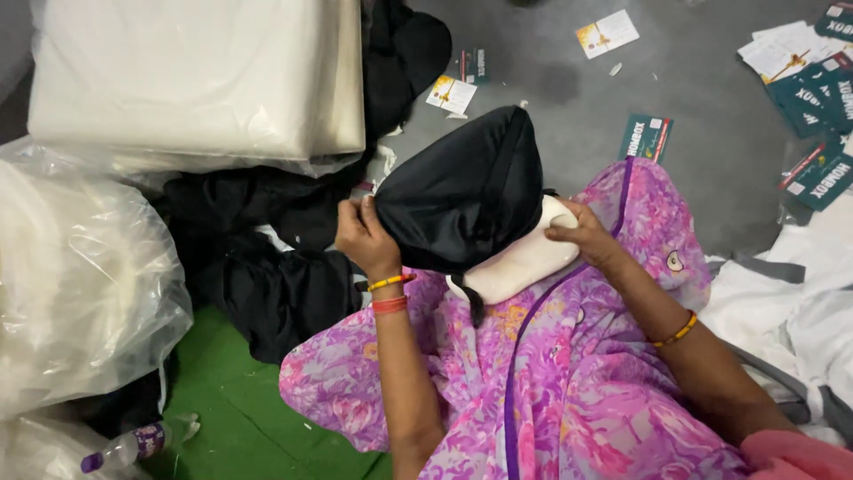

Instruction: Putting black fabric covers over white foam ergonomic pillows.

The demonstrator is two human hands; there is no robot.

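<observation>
My left hand (360, 236) pinches the black cover (462, 191) edge; my right hand (582, 233) grips the white pillow (524, 262) beneath it — pull evenly, keeping the fabric taut.

The floor (551, 89) was grey and smooth, littered with printed cards (804, 71) at the far right. A green mat (231, 418) covered the near left corner. Clear plastic bags (80, 284) and a white foam block (195, 76) stood alongside.
</observation>
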